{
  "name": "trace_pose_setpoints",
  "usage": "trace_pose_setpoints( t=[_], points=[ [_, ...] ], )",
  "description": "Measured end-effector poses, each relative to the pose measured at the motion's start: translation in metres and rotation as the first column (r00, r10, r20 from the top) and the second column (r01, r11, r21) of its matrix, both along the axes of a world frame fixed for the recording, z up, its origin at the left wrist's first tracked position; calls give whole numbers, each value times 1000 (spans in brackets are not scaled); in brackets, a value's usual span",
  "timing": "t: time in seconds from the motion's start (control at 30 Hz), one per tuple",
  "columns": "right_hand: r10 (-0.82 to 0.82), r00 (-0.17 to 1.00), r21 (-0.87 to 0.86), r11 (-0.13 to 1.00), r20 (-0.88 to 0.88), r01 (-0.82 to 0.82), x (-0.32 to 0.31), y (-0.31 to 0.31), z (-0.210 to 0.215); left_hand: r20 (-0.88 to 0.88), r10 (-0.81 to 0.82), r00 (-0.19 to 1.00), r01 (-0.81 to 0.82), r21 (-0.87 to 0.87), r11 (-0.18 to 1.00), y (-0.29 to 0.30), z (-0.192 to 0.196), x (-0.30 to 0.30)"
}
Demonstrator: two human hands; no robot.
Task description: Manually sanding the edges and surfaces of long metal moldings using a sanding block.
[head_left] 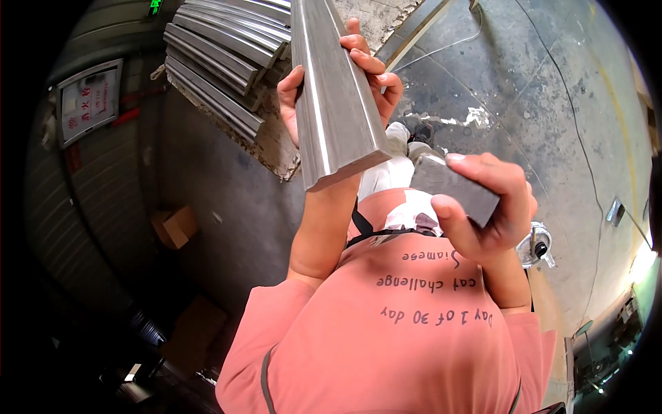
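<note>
Rising steeply toward the top of the view, a long grey metal profile (pixel 334 96) sits in the closed grip of the left hand (pixel 345 83), fingers wrapped over its edge. The right hand (pixel 486 207) clasps a dark grey block (pixel 452 186) just beside its cut lower end. Behind, similar profiles (pixel 227 48) lie stacked on a desk (pixel 279 148) above the stained concrete floor (pixel 524 90).

The gray concrete floor (pixel 538 103) spreads out far under both hands and has white paint spots. Left of the gripped bar, a stack of long metal strips (pixel 221 48) lies on a rough slab (pixel 276 148). A brown cardboard box (pixel 176 226) sits on the floor below that, left of the grip.
</note>
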State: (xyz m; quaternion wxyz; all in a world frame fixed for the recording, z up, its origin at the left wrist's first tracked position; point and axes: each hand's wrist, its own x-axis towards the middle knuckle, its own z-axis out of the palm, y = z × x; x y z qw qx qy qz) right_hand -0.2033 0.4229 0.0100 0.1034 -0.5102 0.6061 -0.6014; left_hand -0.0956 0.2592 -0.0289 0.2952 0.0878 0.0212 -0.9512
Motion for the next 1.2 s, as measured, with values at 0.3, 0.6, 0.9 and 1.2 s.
trace_pose_setpoints(
  t=[0.3,0.6,0.9,1.2],
  points=[
    [-69,992,-196,980,-103,48,-2,6,-1,90,-26,996,25,13,1000,-2,26,-27],
    [-276,918,-369,915,-285,161,-7,-12,26,192,22,981,6,-146,989,-6,38,-69],
    [-282,901,-329,929,-329,171,-18,-20,37,336,72,939,14,-245,969,4,39,-82],
    [-445,846,-408,859,-294,310,-31,-22,21,400,134,907,-75,-159,984,11,54,-92]
  ],
)
